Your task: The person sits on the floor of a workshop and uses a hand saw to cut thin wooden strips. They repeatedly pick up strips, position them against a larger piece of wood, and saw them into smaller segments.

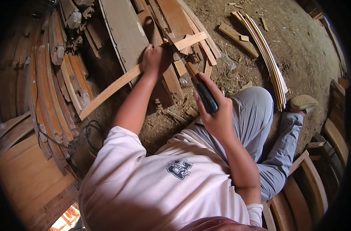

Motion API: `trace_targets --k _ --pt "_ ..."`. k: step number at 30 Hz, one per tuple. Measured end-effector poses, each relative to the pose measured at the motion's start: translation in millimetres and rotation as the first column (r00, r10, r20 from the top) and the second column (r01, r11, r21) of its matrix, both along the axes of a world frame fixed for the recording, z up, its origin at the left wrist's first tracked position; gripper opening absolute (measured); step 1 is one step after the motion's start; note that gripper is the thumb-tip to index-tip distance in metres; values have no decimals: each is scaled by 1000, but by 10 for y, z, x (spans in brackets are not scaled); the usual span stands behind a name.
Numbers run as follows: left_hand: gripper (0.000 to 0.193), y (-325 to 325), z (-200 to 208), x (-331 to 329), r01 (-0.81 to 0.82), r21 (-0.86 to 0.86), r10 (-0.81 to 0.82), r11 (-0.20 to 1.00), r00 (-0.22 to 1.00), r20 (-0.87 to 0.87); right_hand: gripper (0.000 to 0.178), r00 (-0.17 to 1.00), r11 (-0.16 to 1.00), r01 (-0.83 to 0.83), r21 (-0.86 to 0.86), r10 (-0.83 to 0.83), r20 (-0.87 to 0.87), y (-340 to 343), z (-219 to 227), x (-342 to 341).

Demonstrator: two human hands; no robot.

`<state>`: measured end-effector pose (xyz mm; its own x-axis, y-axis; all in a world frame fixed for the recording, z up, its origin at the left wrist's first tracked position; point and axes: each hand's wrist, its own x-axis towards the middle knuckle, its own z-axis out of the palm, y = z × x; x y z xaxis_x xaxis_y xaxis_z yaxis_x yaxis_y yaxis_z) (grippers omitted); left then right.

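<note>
My left hand is closed around a long, narrow wooden strip. One end of the strip slants down to the left of my forearm; the other passes beyond my fist to the upper right, over the stacked boards. In my right hand is a tool with a smooth black grip. Thumb and fingers lie along both sides of that grip. A brown section reaches from it towards the boards, and I cannot make out what kind of tool it is. The tool and the strip appear apart.
Wide boards lie under and beyond my left hand. Curved timber is stacked at left, with a dark cable beside it. Thin pale strips and a short plank rest on the dirt floor. More timber stands lower right.
</note>
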<state>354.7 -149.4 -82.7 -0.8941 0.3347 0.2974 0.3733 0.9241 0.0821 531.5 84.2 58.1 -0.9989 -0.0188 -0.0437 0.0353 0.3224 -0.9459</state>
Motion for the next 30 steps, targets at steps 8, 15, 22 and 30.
trace_targets --k 8,15,22,30 --pt "15 -73 -185 -12 -113 -46 115 993 992 44 56 998 993 -18 117 25 -58 447 451 639" --pt "12 39 36 33 -85 -146 84 986 996 -15 58 999 987 -42 152 45 -18 595 602 803" --pt "30 132 81 48 -104 -59 100 993 993 -67 51 999 998 37 41 -35 -32 221 109 232" --pt "46 193 140 53 -125 64 128 990 991 -50 49 980 991 134 1 -132 -150 464 -146 395"
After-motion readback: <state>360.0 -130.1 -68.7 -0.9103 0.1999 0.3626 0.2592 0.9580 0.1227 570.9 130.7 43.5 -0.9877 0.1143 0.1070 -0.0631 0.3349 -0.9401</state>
